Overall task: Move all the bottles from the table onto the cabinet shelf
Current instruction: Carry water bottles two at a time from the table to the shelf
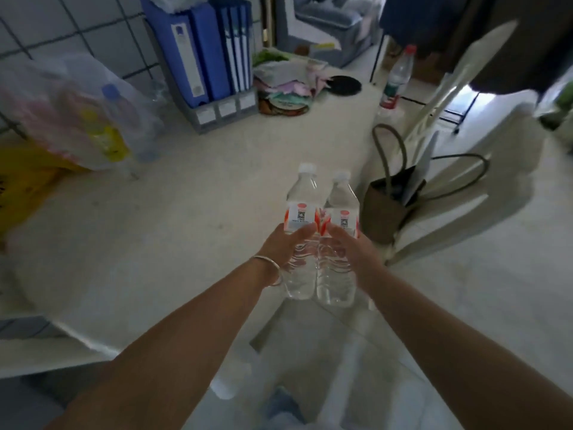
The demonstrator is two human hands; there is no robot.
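Bottles, clear, white-capped, red-labelled, touching, upright.

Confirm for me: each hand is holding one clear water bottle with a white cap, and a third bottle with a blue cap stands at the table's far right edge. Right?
Not quite. In the head view the left hand and right hand each hold a white-capped bottle, the left bottle and right bottle, but the third bottle at the table's far right edge has a red cap, not blue.

Dim, soft daylight; blurred, bowed wide-angle edges.
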